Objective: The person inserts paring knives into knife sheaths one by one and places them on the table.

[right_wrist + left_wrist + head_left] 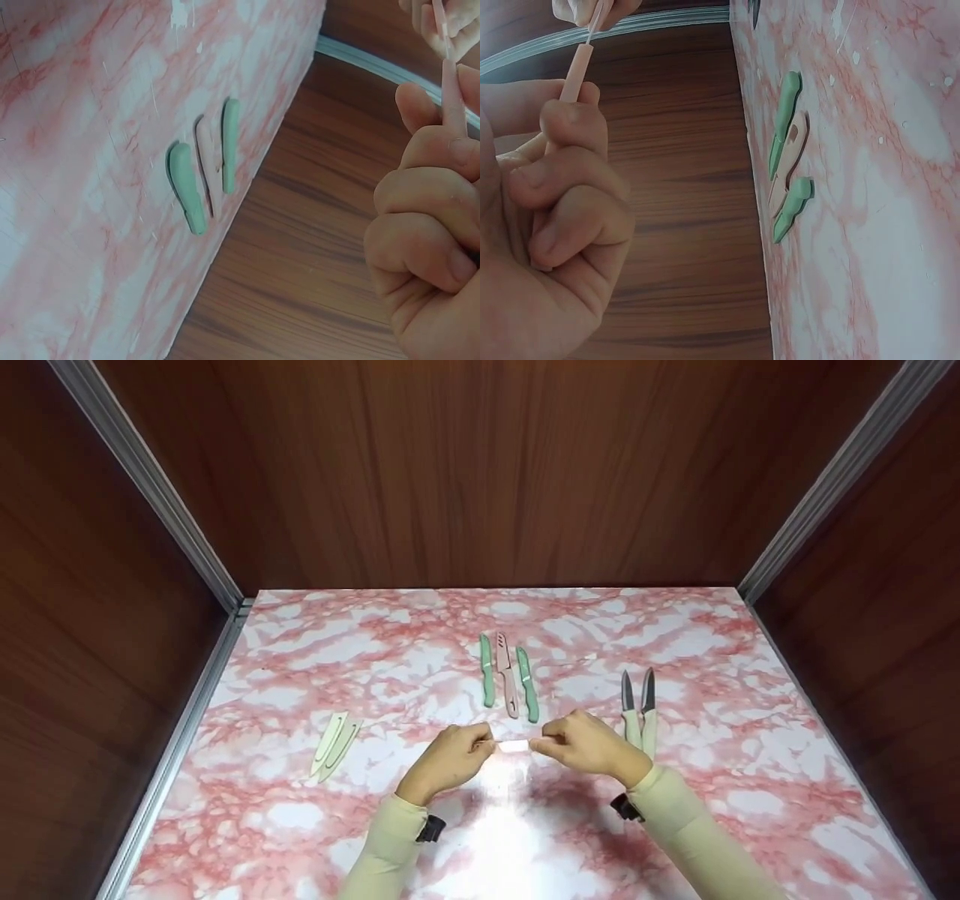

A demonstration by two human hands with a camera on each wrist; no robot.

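Gripping both ends of a slim, pale-pink knife with its matching plastic-looking sheath [576, 71], I hold it above the red-and-white marbled tabletop [750, 780], my left grip [454, 757] curled around one end and my right grip [589, 744] around the other. A thin, pale strip [448, 49] runs between the two, which I take for exposed blade. The step in hand, I judge, is working blade and sheath apart or together; which end is the handle, I cannot tell. Hinting at removal, a dark-bladed, cream-handled knife [631, 724] and its bare twin [649, 722] lie near my right grip, while one pale-green, pointed sheath [328, 741] and a second like it [343, 748] lie well off to my left. Just beyond my hands, a pink knife with a row of holes [505, 671] rests between one green knife [487, 671] and another green knife [526, 682], all apparently covered. If removal it is, the next move calls for a straight, even draw along the blade, fingertips clear of its edge.
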